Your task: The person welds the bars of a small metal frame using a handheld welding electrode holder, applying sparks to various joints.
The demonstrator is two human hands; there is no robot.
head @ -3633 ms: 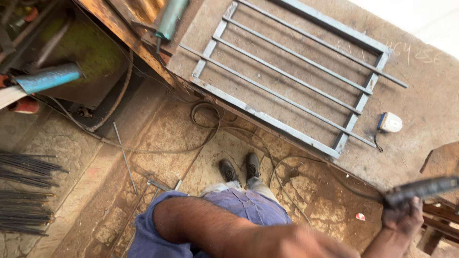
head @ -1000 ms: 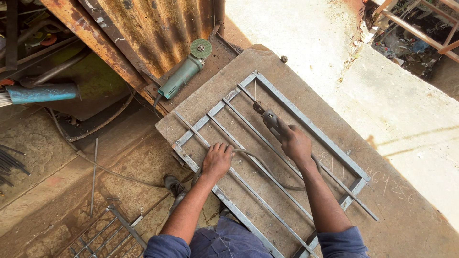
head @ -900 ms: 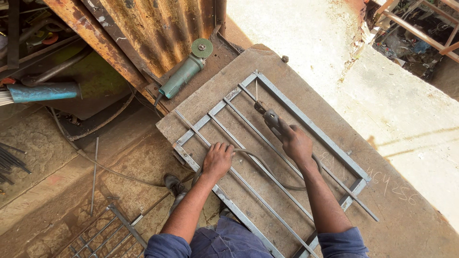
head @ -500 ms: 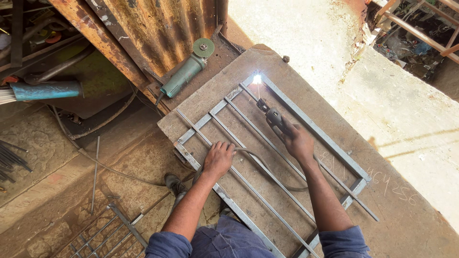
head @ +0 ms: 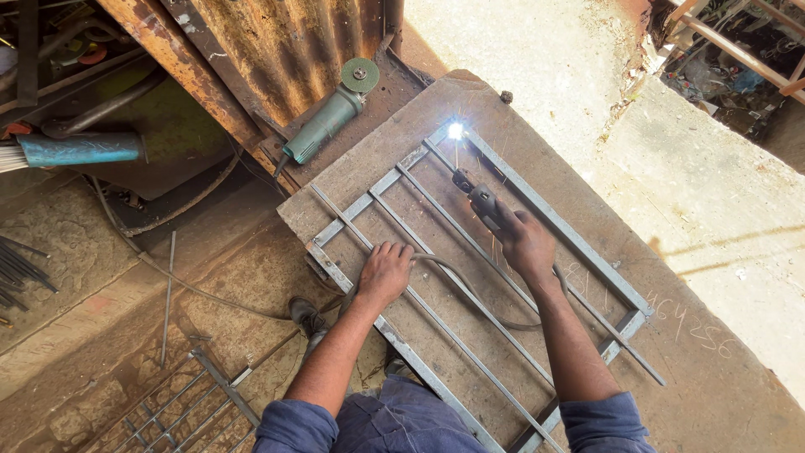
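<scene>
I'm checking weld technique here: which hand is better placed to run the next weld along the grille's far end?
Right. The right hand grips the electrode holder with its tip at the arc; the left hand lies flat on the metal grille, likely steadying it.

Under the left hand (head: 384, 273) lies a dull grey metal grille (head: 470, 277) on a rough, matt desk (head: 721, 394); beyond it, rusty corrugated sheet (head: 285, 42).
</scene>
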